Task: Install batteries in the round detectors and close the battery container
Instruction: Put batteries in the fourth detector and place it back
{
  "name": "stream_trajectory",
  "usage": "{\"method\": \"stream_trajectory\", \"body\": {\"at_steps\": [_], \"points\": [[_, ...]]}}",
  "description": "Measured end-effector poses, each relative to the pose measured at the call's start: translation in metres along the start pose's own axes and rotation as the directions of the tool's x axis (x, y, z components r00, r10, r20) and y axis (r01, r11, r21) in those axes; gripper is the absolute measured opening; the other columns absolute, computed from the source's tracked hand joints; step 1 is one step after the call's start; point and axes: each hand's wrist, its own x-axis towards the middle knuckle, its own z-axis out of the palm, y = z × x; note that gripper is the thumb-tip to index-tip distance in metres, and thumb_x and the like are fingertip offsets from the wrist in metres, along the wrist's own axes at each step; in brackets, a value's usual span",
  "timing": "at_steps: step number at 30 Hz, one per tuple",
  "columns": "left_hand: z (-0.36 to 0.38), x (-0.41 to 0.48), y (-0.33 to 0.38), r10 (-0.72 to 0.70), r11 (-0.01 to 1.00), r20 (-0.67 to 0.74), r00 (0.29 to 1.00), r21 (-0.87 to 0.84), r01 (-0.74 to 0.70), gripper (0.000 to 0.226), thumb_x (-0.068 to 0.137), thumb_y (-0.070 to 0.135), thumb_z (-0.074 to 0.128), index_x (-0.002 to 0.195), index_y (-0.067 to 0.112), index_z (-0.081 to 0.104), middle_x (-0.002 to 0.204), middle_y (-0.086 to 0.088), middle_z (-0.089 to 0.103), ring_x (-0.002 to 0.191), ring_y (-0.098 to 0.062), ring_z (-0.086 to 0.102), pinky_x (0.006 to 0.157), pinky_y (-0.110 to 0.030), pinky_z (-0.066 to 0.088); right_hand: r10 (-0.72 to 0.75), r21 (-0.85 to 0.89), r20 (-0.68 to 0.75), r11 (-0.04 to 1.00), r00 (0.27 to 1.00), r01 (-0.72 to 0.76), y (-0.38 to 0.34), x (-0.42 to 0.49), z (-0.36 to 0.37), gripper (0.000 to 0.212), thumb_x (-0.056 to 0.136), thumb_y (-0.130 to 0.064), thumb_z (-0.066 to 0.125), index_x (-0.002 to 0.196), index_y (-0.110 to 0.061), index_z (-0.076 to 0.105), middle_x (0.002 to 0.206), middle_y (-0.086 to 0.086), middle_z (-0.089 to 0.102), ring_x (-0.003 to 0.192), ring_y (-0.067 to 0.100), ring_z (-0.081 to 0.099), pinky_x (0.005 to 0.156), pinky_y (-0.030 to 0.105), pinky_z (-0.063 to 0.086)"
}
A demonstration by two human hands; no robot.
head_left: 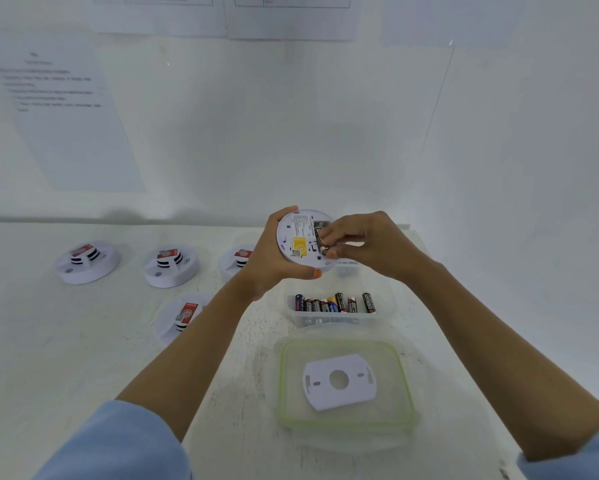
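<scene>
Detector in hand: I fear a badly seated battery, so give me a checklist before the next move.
1. Left hand grips the detector: ok.
2. Right hand pinches a battery at the open compartment: ok.
3. Battery polarity right: cannot tell.
4. Battery fully seated: cannot tell, fingers cover it.
5. Spare batteries in the container: ok.
6. Lid on the container: not ok; it lies on the table, mounting plate on it.

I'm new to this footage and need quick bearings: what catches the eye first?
At centre, the left hand holds a round detector, underside showing, while the right hand pinches a battery at its compartment. Nearer sit the open container of batteries and its green-rimmed lid with a white plate on it.
</scene>
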Motion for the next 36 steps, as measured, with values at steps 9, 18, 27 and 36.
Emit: {"method": "stream_trajectory", "body": {"at_steps": [9, 18, 27, 36], "points": [[0.003, 0.002, 0.004, -0.001, 1.0, 0.046, 0.999, -0.014, 0.002, 0.095, 0.048, -0.005, 0.076, 0.127, 0.024, 0.032, 0.12, 0.003, 0.05, 0.106, -0.011, 0.056, 0.077, -0.028, 0.056, 0.012, -0.018, -0.065, 1.0, 0.998, -0.013, 0.01, 0.006, -0.003, 0.031, 0.062, -0.009, 0.082, 0.088, -0.02, 0.071, 0.098, -0.001, 0.056, 0.092, 0.013, 0.053, 0.082, 0.025, 0.045], [0.006, 0.007, 0.005, -0.002, 1.0, 0.118, 0.993, 0.008, 0.001, 0.095, 0.049, -0.013, 0.073, 0.126, 0.024, 0.033, 0.117, 0.003, 0.051, 0.097, 0.0, 0.06, 0.069, -0.024, 0.055, 0.268, 0.29, 0.101, 0.913, 0.958, -0.286, 0.011, 0.016, -0.012, 0.042, 0.058, 0.011, 0.077, 0.095, -0.008, 0.068, 0.101, 0.006, 0.059, 0.091, 0.018, 0.06, 0.072, 0.026, 0.057], [-0.013, 0.025, -0.003, -0.019, 0.997, 0.02, 1.0, 0.074, 0.018, 0.099, 0.052, -0.021, 0.077, 0.129, 0.021, 0.03, 0.119, 0.005, 0.048, 0.105, -0.005, 0.055, 0.075, -0.02, 0.053, 0.358, 0.314, -0.102, 0.897, 0.928, -0.312, 0.045, 0.037, -0.013, 0.021, 0.08, -0.001, 0.066, 0.097, -0.013, 0.067, 0.093, 0.002, 0.064, 0.068, -0.002, 0.059, 0.072, 0.01, 0.046], [-0.027, 0.037, -0.015, -0.051, 0.992, -0.002, 0.999, 0.119, 0.051, 0.098, 0.054, -0.027, 0.072, 0.13, 0.016, 0.029, 0.117, 0.006, 0.049, 0.098, 0.008, 0.057, 0.074, -0.016, 0.051, 0.586, -0.755, 0.31, 0.63, 0.748, -0.18, 0.09, 0.079, 0.007, 0.039, 0.081, -0.017, 0.067, 0.119, -0.012, 0.059, 0.117, 0.007, 0.059, 0.106, 0.024, 0.056, 0.088, 0.031, 0.046]]}}
